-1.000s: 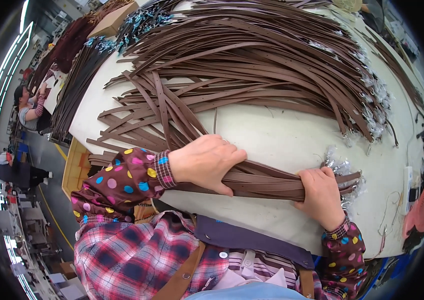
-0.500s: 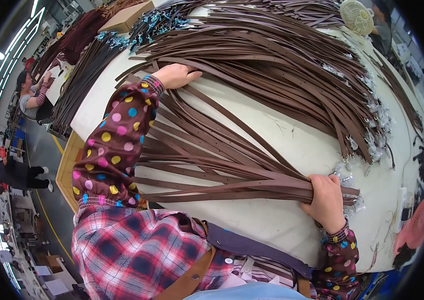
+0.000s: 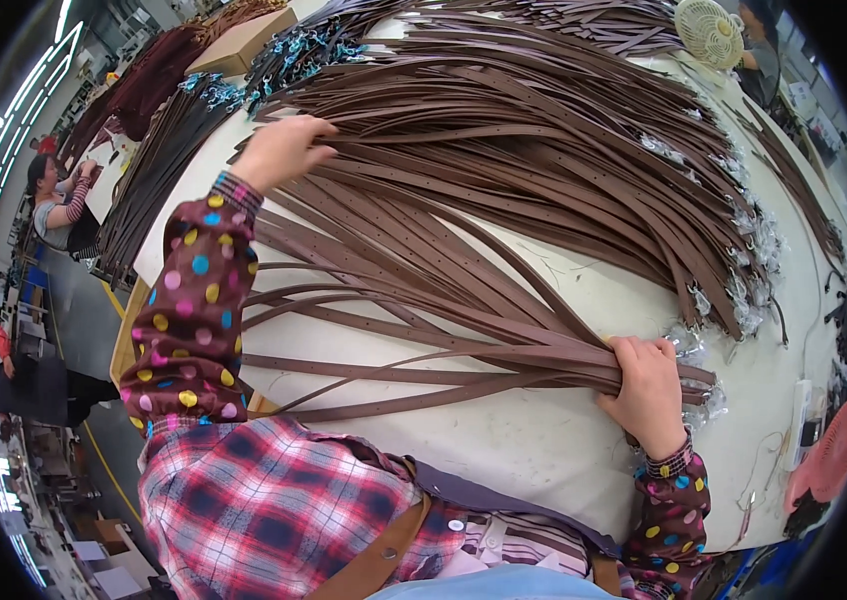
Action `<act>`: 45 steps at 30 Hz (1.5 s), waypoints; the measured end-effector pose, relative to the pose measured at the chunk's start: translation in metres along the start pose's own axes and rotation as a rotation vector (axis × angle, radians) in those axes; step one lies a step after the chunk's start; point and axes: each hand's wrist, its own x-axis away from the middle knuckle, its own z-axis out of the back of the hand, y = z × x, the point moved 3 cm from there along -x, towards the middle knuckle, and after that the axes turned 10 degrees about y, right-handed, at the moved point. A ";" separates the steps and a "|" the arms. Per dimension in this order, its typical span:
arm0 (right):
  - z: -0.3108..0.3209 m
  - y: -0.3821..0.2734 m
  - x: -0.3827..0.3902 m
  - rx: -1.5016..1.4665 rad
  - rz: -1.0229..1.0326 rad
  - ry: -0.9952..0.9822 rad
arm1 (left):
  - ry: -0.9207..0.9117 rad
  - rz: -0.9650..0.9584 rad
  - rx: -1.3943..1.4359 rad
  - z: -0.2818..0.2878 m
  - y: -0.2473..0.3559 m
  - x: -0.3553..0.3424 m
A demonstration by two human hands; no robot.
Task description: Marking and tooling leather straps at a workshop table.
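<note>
The right hand is clamped on the buckle end of a bundle of brown leather belts, its fingers curled over the top of the straps at the near right of the white counter. From that grip the belts fan out leftward across the counter, loose ends spreading apart toward the near left edge. The left hand is stretched far out on the left, palm down, fingers bent and resting on the far straps of the fan; I cannot tell whether it pinches any of them. Beyond the fan lies a much larger heap of brown belts, running across the far half of the counter, with plastic-wrapped buckles bunched along its right side. A darker pile of belts hangs over the far left edge. A small round fan stands at the far right. Off to the left, beyond the counter, another person sits at work.
</note>
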 end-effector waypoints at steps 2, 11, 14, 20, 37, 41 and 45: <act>-0.006 0.002 0.000 0.008 -0.007 -0.005 | -0.057 -0.340 0.546 0.009 0.106 0.026; -0.006 -0.024 0.005 0.009 0.047 0.021 | -0.077 -0.582 0.340 -0.024 0.259 0.081; -0.011 -0.026 0.006 0.008 0.039 0.024 | -0.188 -0.590 0.365 -0.027 0.244 0.065; -0.013 -0.033 -0.001 -0.025 0.067 -0.003 | -0.270 -0.416 0.357 -0.022 0.146 0.068; -0.064 -0.064 -0.077 0.035 0.141 0.144 | -0.281 0.126 -0.102 0.000 -0.035 0.080; -0.046 -0.067 -0.070 -0.109 0.195 0.081 | -0.411 -0.092 0.144 0.014 0.066 0.075; 0.009 -0.022 -0.033 -0.033 0.049 0.328 | -0.205 -0.427 0.185 -0.006 0.148 0.077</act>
